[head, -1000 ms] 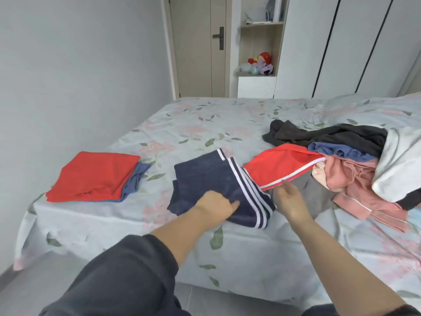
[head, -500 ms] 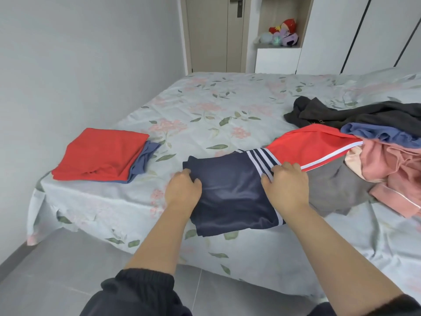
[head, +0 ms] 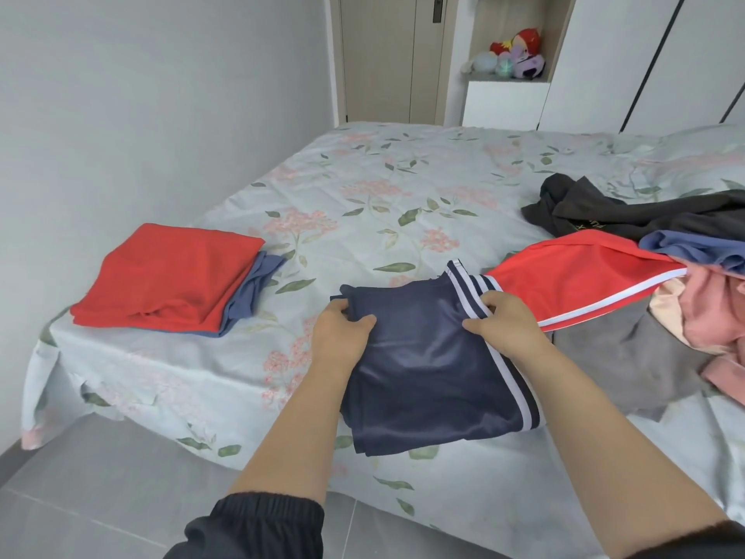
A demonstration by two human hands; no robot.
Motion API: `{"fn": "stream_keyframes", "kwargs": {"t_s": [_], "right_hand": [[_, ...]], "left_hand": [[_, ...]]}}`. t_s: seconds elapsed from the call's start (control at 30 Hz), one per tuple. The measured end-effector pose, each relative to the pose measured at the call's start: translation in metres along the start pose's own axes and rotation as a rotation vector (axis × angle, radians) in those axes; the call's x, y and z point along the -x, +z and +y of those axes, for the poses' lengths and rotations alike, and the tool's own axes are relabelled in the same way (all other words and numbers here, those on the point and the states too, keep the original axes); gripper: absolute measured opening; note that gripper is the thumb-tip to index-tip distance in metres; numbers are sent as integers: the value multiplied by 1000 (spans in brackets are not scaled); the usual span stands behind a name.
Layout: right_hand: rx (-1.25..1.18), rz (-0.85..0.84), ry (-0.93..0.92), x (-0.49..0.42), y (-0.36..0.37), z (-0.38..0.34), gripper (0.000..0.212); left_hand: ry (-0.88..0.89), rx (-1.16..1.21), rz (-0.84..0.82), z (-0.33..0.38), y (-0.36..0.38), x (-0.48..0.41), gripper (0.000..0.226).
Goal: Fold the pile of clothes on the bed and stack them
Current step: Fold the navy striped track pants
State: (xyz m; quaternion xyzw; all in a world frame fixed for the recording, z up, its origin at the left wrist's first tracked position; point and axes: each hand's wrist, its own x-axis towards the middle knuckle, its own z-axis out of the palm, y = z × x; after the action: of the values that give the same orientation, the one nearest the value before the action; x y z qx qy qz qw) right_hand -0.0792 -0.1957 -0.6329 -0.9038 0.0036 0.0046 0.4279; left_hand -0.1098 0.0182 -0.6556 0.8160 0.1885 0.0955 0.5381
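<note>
Folded navy shorts with white side stripes (head: 427,357) lie at the bed's near edge. My left hand (head: 342,336) grips their left edge, thumb on top. My right hand (head: 504,326) grips the striped right edge. To the left sits a folded stack (head: 169,276): a red garment on top of a blue one. At the right lies the unfolded pile (head: 645,276) with red shorts, a grey piece, pink, blue and dark garments.
The bed (head: 383,195) has a floral sheet with open room in its middle and far part. A grey wall runs along the left. Grey floor tiles (head: 100,478) lie below the near edge. A door, a shelf with toys (head: 516,54) and white wardrobes stand behind.
Both hands moved from pressing on the navy shorts to gripping their left and right edges. The shorts shifted slightly toward me and sit squarer. The camera tilted down and closer.
</note>
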Motion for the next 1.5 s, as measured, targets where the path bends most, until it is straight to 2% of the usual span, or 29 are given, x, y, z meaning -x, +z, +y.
{"fn": "stream_keyframes", "kwargs": {"t_s": [0.13,0.2,0.27,0.33,0.43,0.47,0.5,0.57,0.63,0.73,0.8,0.87,0.93,1.0,1.03,1.07,1.13,1.2,1.27,1.3,1.4,1.47,1.5], "right_hand": [[-18,16,20,-1,-4,2,10],[-153,2,84,0,-9,2,8],[-318,-67,168,2,-16,2,16],[-347,-187,227,8,-28,1,18],[-219,-557,255,15,-51,9,21],[-199,-654,261,18,-57,11,20],[-202,-678,268,19,-60,13,20],[-284,-543,281,18,-56,16,20],[-363,-365,256,17,-45,13,19],[-354,-256,246,20,-32,9,10],[-231,-240,256,21,-37,8,14],[-45,-256,271,23,-48,5,20],[65,-271,269,25,-56,3,30],[130,-179,165,26,-58,2,40],[180,-89,62,25,-58,4,43],[231,-4,-32,25,-57,4,43],[189,58,-151,24,-55,4,26],[-23,-52,-170,21,-55,4,13],[-180,-198,-166,20,-56,5,26],[-232,-243,-177,18,-55,6,32],[-422,-289,-195,10,-52,8,39],[-547,-293,-179,3,-51,9,33],[-575,-284,-173,-1,-51,8,29]], "left_hand": [[-42,105,-12,2,-1,-1,12],[-115,172,-54,3,-1,-1,11],[-185,268,-115,6,-3,1,13],[-233,367,-258,9,-7,5,15],[-306,429,-563,13,-16,11,24],[-327,397,-612,13,-18,12,24],[-336,364,-628,13,-19,13,21],[-331,350,-626,15,-18,15,18],[-285,339,-587,16,-13,18,26],[-150,328,-375,18,-2,22,38],[-69,269,-208,17,2,21,61],[39,64,-86,16,4,20,77],[255,-297,-17,13,6,20,66],[457,-612,-79,7,11,21,55],[479,-665,-157,5,13,21,55],[455,-656,-223,3,15,23,56],[391,-495,-245,3,16,22,59],[324,-285,-168,7,15,18,65],[233,-204,-147,11,12,14,64],[199,-215,-164,11,11,12,57],[203,-231,-165,13,5,6,13],[267,-171,-115,15,1,-1,6],[291,-140,-127,16,-1,-6,13]]}}
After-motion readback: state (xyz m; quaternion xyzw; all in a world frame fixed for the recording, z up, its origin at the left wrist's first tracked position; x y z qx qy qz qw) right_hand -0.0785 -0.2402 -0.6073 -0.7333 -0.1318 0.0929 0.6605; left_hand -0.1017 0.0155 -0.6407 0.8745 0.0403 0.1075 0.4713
